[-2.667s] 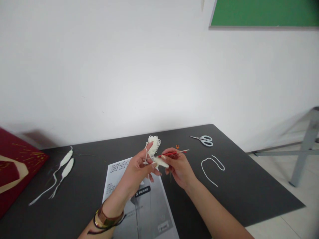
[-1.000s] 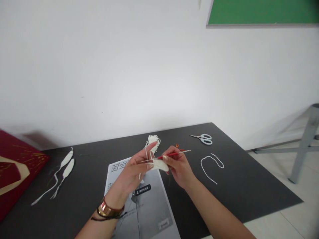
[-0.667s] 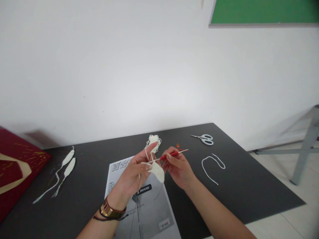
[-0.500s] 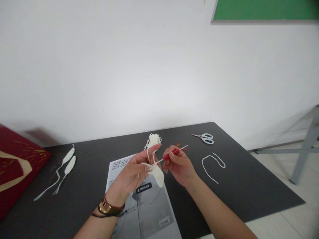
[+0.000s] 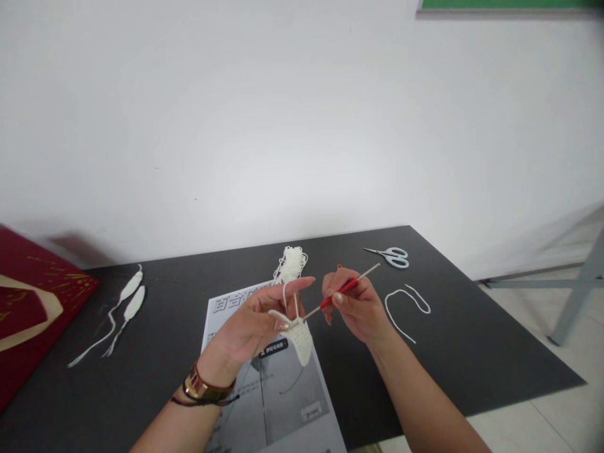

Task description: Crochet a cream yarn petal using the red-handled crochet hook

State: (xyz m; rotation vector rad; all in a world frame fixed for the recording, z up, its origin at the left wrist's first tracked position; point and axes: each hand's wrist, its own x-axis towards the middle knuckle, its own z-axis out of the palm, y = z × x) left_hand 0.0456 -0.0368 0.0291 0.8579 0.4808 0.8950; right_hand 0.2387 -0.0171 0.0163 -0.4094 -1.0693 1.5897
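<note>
Crochet hook (image 5: 340, 292) one (two finished petals (image 5: 128, 297) aside).

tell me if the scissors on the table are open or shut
Shut: the scissors lie flat on the table, blades together in one thin point.

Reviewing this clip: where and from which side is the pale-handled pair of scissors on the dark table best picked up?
Probably the pale-handled scissors by the two handle loops at their right end, coming from above and the right. They lie flat on the dark table, blades closed and pointing left, nothing touching them; the white cord lies nearer.
</note>
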